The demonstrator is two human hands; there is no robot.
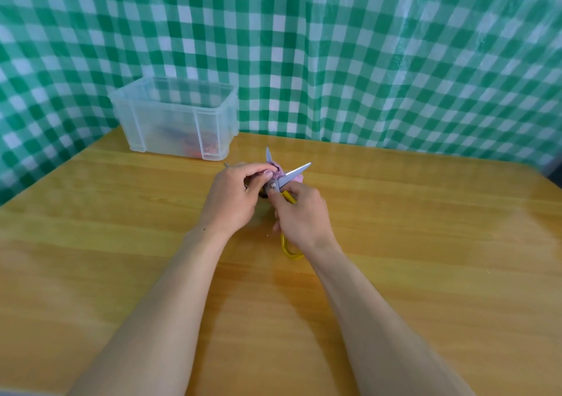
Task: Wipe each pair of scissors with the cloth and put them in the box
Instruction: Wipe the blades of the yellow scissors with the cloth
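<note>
A pair of scissors (294,174) with yellow handles is held above the middle of the wooden table, blades spread apart and pointing away from me. My right hand (301,216) grips the yellow handles just below the pivot. My left hand (235,196) pinches a purple-pink cloth (275,172) around the left blade, near the pivot. Most of the cloth is hidden under my fingers. A clear plastic box (175,116) stands at the back left of the table, with red and blue scissors dimly visible inside.
The wooden table (425,258) stretches to the right and toward me. A green and white checked sheet (365,61) hangs behind the table and box. A thin dark tip (226,164) shows just left of my left hand.
</note>
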